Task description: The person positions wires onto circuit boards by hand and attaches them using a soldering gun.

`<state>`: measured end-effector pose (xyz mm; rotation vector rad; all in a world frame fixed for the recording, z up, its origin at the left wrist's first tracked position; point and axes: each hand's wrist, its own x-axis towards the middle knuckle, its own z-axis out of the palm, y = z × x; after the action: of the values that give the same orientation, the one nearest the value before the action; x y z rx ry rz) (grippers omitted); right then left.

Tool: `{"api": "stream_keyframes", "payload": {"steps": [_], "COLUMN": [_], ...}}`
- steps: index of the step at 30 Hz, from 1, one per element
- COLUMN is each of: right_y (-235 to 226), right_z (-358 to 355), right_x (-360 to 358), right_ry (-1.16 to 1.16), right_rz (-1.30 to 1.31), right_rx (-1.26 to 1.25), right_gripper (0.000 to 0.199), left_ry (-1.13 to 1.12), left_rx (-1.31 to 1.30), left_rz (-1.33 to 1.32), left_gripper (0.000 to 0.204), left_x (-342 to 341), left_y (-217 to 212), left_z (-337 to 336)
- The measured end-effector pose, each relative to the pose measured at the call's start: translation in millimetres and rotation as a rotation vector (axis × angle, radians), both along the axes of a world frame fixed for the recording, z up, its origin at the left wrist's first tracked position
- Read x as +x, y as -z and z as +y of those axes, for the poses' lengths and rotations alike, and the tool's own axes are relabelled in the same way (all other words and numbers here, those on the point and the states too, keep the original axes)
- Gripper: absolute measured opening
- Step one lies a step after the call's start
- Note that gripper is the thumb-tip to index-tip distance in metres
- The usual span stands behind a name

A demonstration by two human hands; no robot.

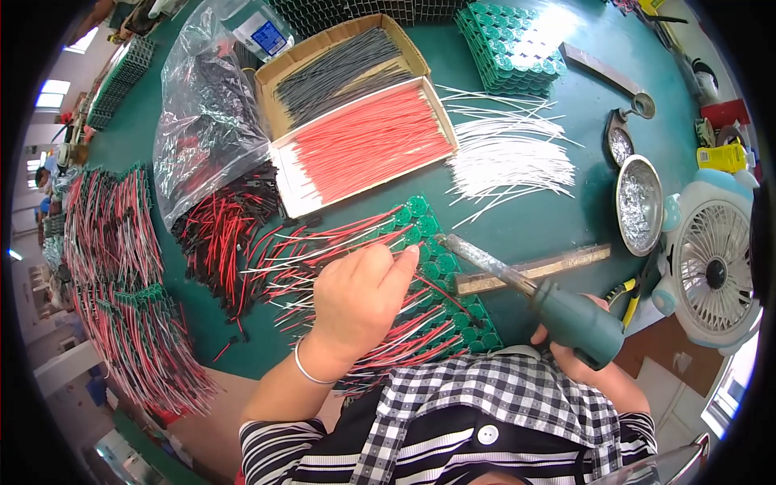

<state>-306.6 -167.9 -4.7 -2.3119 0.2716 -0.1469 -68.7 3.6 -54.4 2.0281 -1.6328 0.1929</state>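
Spreading beneath everything, a green tabletop [558, 220] is filling most of the view. Long bunches of red, black and white wires [133, 347], joined to small green boards, are lying along the left. To their right, a clear plastic bag [206, 105] is sitting above a heap of red and black leads [222, 242]. Beside the bag, a cardboard box [410, 44] of dark wires and a paler box [299, 182] of red wires are standing together, touching. A panel of round green boards [443, 265] is lying below the boxes, near the person, with wires running off its left side. A pale blue fan [715, 271] is standing at the right; loose white wires [513, 162] are lying beside the paler box. The right hand [570, 365] is gripping a green-handled soldering iron [578, 319], its fingers curling around the handle and partly hiding behind it. Over the panel, the left hand [360, 291] is pressing thumb and forefinger together near the iron's tip [446, 240]; whether they are pinching a wire, I cannot tell. A thin bracelet [305, 370] is circling the left wrist.
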Motion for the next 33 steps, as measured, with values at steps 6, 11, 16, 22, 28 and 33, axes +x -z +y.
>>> {"api": "stream_keyframes", "payload": {"steps": [6,11,16,22,28,33], "right_y": [3,6,5,9,7,-3], "right_z": [7,9,7,9,6,8], "right_x": [1,5,8,1,2,5], "right_ry": [0.117,0.124,0.103,0.1,0.081,0.168], "right_rz": [0.089,0.043,0.054,0.028,0.052,0.088], "right_rx": [0.05,0.022,0.089,0.039,0.029,-0.014], "right_gripper": [0.016,0.012,0.011,0.01,0.015,0.018], "left_ry": [0.009,0.011,0.006,0.002,-0.001,-0.013], "left_rx": [0.014,-0.006,-0.004,0.008,0.024,0.034], "left_rz": [0.029,0.048,0.045,0.041,0.04,0.036], "left_gripper": [0.03,0.029,0.029,0.03,0.031,0.031], "left_x": [0,0,0,0,0,0], "left_y": [0,1,1,-1,0,-1], "left_z": [2,2,2,2,2,2]}}
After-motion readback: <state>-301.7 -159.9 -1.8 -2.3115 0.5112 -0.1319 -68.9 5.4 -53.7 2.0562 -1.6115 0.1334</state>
